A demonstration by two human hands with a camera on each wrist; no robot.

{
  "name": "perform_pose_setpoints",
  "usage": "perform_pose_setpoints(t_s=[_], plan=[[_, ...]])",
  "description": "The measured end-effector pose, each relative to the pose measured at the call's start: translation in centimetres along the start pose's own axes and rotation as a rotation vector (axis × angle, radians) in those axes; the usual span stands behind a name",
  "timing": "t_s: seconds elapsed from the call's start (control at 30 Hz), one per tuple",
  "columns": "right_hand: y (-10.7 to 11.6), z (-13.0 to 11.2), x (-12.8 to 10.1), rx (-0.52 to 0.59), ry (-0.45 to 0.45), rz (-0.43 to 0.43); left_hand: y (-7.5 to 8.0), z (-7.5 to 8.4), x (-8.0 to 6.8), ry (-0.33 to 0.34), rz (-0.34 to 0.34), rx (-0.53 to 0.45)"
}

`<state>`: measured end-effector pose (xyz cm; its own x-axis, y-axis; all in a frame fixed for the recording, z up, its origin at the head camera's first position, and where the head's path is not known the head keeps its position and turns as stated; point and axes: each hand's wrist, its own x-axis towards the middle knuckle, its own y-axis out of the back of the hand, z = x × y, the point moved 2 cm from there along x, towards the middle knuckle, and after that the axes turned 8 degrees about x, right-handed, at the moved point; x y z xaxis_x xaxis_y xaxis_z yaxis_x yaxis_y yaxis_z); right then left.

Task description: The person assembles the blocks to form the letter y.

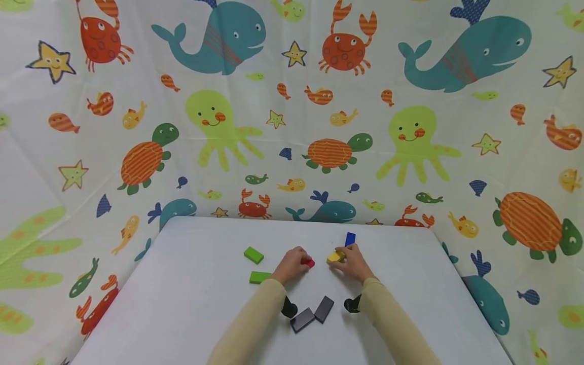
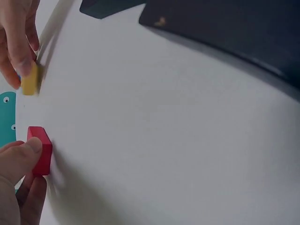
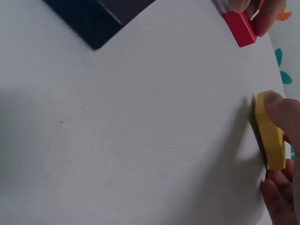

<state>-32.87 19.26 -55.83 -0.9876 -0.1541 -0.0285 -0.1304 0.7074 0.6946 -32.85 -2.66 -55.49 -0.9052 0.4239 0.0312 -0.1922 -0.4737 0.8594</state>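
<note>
My left hand [image 1: 289, 265] pinches a red block [image 2: 43, 154] between thumb and fingers, close over the white table [image 1: 182, 304]. In the head view, most of that block is hidden by the hand. To the right of it, my right hand [image 1: 355, 264] grips a yellow block [image 3: 269, 133], thumb on one face and fingers on the far side. The two held blocks stand a short gap apart. Just beyond the right hand lies a blue block [image 1: 350, 238], partly covered by the fingers in the head view.
Two green blocks [image 1: 253, 255] lie left of the left hand, the nearer one beside the wrist. Closer to me, two dark grey blocks [image 1: 302, 321] lie with corners together between the forearms. A curtain [image 1: 283, 142] printed with sea animals hangs behind the table.
</note>
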Motion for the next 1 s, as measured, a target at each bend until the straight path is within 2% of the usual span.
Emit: perform_pose_setpoints(t_s=[0.27,0.43,0.67,0.77,1.0], plan=[[-0.5,-0.8,-0.1,-0.033,0.0,-0.018,0.1,0.2,-0.1,-0.01,-0.002,-0.029],[-0.5,-0.7,0.2,-0.102,0.018,-0.001,-0.1,0.5,-0.1,-0.041,-0.005,-0.032],[-0.2,-0.6,0.4,-0.21,-0.005,0.027,-0.6,0.7,0.1,-0.046,0.0,-0.041],[-0.2,-0.7,0.3,-0.199,-0.003,0.032,-0.8,0.8,0.1,-0.049,0.005,-0.051],[-0.7,-0.7,0.3,-0.139,0.002,-0.032,-1.2,0.4,-0.1,-0.023,0.01,-0.086]])
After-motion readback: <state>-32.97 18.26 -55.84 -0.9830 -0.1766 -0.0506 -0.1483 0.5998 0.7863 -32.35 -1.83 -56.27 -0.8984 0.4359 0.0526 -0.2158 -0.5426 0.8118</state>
